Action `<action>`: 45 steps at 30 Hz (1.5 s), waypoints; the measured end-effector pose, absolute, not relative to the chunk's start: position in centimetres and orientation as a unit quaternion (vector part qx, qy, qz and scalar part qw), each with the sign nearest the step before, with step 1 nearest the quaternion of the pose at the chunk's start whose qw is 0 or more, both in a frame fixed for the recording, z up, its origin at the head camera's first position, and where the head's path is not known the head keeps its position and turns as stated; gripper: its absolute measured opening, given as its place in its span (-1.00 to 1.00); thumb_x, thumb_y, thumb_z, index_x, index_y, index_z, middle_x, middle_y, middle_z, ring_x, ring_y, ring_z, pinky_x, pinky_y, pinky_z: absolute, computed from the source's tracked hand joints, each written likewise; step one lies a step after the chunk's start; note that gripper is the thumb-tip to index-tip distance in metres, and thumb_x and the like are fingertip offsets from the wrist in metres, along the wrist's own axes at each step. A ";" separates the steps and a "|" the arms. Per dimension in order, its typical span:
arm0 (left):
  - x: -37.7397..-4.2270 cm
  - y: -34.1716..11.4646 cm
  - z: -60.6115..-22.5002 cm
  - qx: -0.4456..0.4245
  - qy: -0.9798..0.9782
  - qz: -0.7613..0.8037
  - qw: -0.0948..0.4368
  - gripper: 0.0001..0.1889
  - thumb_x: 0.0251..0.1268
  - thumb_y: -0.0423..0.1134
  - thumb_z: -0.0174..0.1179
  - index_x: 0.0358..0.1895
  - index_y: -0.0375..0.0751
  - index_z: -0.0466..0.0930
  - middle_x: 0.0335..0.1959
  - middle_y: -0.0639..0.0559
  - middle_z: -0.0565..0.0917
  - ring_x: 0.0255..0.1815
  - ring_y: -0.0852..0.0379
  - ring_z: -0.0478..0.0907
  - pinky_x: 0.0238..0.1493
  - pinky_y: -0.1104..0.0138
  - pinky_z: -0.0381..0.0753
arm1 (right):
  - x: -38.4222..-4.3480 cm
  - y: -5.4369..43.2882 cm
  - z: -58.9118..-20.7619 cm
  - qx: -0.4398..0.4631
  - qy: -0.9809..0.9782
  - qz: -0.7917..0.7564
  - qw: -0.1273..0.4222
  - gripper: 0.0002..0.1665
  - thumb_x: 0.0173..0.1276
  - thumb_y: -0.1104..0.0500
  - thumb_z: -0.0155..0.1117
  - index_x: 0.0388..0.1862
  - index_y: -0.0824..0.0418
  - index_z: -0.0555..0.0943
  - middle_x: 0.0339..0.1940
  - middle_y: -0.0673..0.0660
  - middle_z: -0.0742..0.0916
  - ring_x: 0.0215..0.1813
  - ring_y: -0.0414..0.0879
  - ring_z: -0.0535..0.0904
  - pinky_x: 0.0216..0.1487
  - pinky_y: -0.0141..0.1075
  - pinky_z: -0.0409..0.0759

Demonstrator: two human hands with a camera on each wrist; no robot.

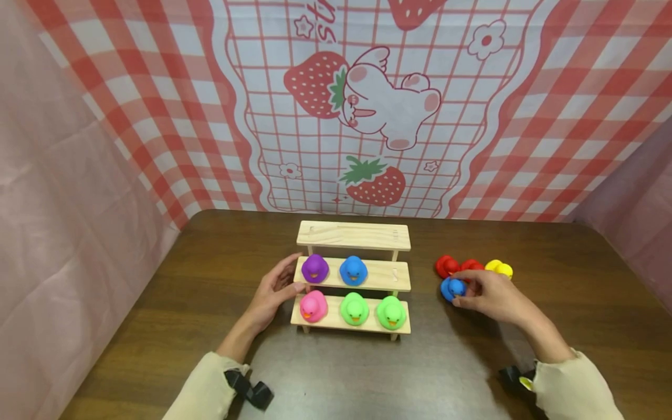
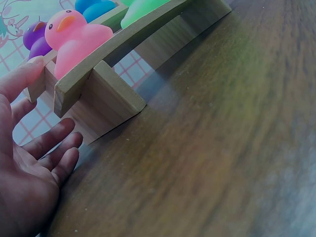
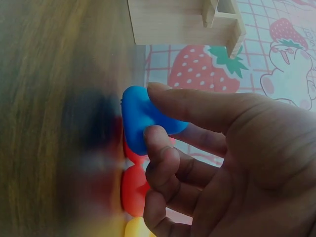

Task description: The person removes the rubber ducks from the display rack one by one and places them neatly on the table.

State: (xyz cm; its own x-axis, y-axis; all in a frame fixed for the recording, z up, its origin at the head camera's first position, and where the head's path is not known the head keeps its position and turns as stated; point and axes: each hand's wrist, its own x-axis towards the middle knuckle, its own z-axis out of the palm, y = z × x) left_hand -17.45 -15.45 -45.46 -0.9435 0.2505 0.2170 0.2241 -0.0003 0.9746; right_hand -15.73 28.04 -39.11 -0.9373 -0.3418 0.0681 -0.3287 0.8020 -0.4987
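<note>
A three-tier wooden display rack stands on the table. My left hand holds its left end, with thumb and index finger at the middle tier's end and the other fingers loosely bent in the left wrist view. On the middle tier sit a purple duck and a blue duck. The bottom tier bears a pink duck and two green ducks. Right of the rack, my right hand pinches another blue rubber duck between thumb and fingers; whether it touches the table I cannot tell.
Two red ducks and some yellow ducks lie just behind my right hand, partly hidden by it. A checked strawberry-print cloth hangs behind the table's back edge. Pink cloth hangs at the left side.
</note>
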 end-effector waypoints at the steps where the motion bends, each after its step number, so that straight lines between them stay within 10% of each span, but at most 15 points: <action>1: -17.5 -15.5 -45.5 0.168 0.707 0.687 0.010 -0.33 0.30 -0.46 0.17 0.48 -0.41 0.21 0.10 0.02 0.59 0.11 0.40 0.52 0.22 0.48 0.41 | -15.8 28.1 -39.2 -0.178 0.949 -0.260 0.014 -0.47 0.07 0.16 0.58 -0.01 0.39 0.67 -0.60 -0.08 0.57 -0.52 -0.39 0.37 -0.48 -0.41 0.39; 26: -17.4 -15.5 -45.5 0.166 0.709 0.685 0.010 -0.33 0.31 -0.45 0.18 0.48 -0.40 0.22 0.14 -0.09 0.58 0.12 0.40 0.51 0.23 0.47 0.41 | -15.5 28.3 -38.5 -0.168 0.949 -0.261 0.060 -0.40 0.11 0.13 0.56 0.09 0.39 0.62 -0.55 -0.05 0.59 -0.50 -0.34 0.40 -0.49 -0.41 0.42; 38: -17.4 -15.5 -45.3 0.171 0.704 0.689 0.007 -0.33 0.29 -0.48 0.17 0.47 -0.44 0.21 0.01 0.17 0.60 0.08 0.40 0.53 0.20 0.50 0.42 | -14.8 27.9 -36.0 -0.136 0.961 -0.242 0.013 -0.47 0.21 0.01 0.50 0.10 0.24 0.65 -0.54 -0.09 0.64 -0.44 -0.35 0.42 -0.46 -0.38 0.38; 45: -17.3 -15.4 -45.3 0.167 0.708 0.686 0.008 -0.33 0.30 -0.47 0.17 0.48 -0.43 0.21 0.18 -0.27 0.57 0.11 0.42 0.52 0.21 0.49 0.42 | -14.6 26.9 -34.7 -0.119 0.957 -0.264 0.021 -0.43 0.28 0.00 0.45 0.18 0.25 0.61 -0.49 -0.02 0.64 -0.51 -0.29 0.42 -0.52 -0.37 0.36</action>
State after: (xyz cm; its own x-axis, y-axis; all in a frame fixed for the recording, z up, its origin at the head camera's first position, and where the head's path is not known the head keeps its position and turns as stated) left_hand -17.33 -15.43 -45.28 -0.9441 0.2480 0.2173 0.2248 0.0021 0.9744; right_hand -14.58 26.93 -34.67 -0.9707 -0.2391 0.0226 -0.2168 0.8321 -0.5105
